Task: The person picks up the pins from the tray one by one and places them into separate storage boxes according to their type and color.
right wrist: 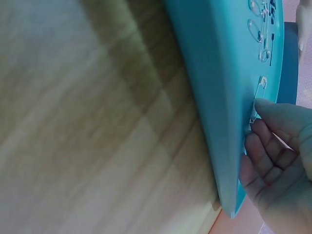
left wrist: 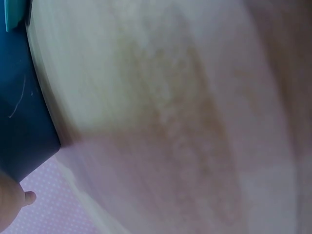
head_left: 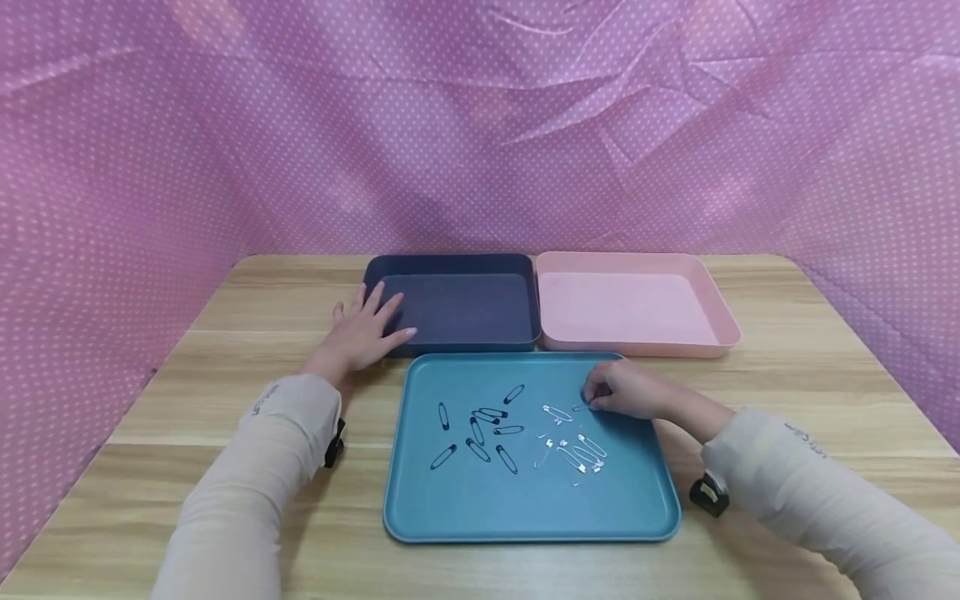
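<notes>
Right grip [head_left: 628, 390] pinches a silver safety pin [right wrist: 260, 91] with the teal tray [head_left: 487, 510] beneath, its thinness wanting precision, I judge, while my left grip [head_left: 358, 335], spread, perhaps steadies the navy tray [head_left: 472, 310] beside it.

Cream sleeves [head_left: 240, 487] carry small dark lettering [head_left: 266, 398] near the cuffs [head_left: 324, 402], where black devices [head_left: 708, 495] sit.

The right hand [head_left: 626, 390] pinches a silver safety pin [head_left: 578, 407] in the teal tray [head_left: 525, 512]
</notes>
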`<state>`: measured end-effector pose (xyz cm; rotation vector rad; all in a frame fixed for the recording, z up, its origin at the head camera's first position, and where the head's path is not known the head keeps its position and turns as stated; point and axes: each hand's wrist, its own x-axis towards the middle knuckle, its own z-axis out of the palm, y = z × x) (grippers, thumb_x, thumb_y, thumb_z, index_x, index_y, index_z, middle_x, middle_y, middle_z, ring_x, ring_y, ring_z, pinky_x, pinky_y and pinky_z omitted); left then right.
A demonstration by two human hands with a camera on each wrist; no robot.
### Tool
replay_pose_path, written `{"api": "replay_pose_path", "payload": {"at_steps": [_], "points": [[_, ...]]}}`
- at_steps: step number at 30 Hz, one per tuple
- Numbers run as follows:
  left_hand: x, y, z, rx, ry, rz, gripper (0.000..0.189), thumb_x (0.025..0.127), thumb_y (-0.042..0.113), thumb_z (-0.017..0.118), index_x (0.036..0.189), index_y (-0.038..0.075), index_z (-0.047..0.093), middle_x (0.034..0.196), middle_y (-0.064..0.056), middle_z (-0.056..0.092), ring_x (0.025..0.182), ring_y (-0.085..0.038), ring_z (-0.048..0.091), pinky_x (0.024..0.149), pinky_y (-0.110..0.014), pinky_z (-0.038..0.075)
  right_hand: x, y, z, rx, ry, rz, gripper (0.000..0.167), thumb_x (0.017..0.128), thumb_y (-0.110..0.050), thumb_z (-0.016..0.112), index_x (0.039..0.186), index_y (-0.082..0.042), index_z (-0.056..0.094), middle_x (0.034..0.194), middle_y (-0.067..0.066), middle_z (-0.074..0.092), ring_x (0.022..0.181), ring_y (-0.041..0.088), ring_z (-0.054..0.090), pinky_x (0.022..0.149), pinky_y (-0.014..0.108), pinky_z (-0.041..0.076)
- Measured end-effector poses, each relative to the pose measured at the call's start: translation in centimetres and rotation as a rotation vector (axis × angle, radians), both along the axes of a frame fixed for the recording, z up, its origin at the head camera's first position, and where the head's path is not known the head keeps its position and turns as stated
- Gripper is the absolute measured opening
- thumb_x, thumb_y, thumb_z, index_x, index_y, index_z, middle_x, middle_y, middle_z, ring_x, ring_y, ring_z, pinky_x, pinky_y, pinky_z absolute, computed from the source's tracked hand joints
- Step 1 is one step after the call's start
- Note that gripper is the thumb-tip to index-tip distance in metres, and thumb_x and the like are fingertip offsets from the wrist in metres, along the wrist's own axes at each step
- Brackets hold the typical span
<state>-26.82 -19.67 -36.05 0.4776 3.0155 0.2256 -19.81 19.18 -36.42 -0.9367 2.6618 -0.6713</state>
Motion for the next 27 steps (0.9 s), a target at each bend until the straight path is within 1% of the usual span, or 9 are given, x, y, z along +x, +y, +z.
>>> {"api": "replay_pose_path", "payload": {"at_steps": [4,13,20,27], "points": [[-0.04,-0.12,0.01,-0.003,-0.003,0.014,0.078,0.080,0.066,0.023,0.139,0.016,0.015,0.143,-0.015,-0.001,0.126,-0.038,-0.007,0.091,-0.061,-0.004,-0.12,-0.03,0.00,-0.007,-0.005,0.012,0.012,0.077,-0.003,0.061,0.071,-0.013,0.058,0.070,-0.007,0.050,0.064,0.008,0.048,0.059,0.022,0.043],[-0.08,-0.28,0.04,-0.013,-0.003,0.030,0.080,0.080,0.068,0.022,0.139,0.015,0.015,0.143,-0.016,-0.001,0.126,-0.039,-0.006,0.091,-0.061,-0.001,-0.31,0.04,-0.09,-0.007,-0.022,0.021,0.015,0.078,-0.003,0.059,0.069,-0.014,0.055,0.066,-0.007,0.049,0.062,0.008,0.048,0.057,0.022,0.043],[-0.31,-0.32,-0.14,-0.040,-0.017,0.031,0.081,0.079,0.068,0.019,0.140,0.015,0.011,0.142,-0.017,-0.002,0.126,-0.039,-0.008,0.091,-0.061,-0.001,-0.24,0.09,-0.14,-0.016,-0.055,-0.008,0.016,0.080,-0.005,0.057,0.068,-0.014,0.053,0.065,-0.006,0.049,0.061,0.008,0.048,0.056,0.023,0.042],[-0.19,-0.39,-0.32,-0.029,-0.026,0.034,0.081,0.079,0.068,0.019,0.140,0.014,0.012,0.142,-0.017,-0.004,0.125,-0.039,-0.009,0.091,-0.061,-0.003,-0.31,0.11,0.01,-0.049,-0.071,-0.057,0.013,0.082,-0.007,0.056,0.071,-0.014,0.055,0.065,-0.006,0.050,0.060,0.009,0.050,0.057,0.024,0.043]]}}
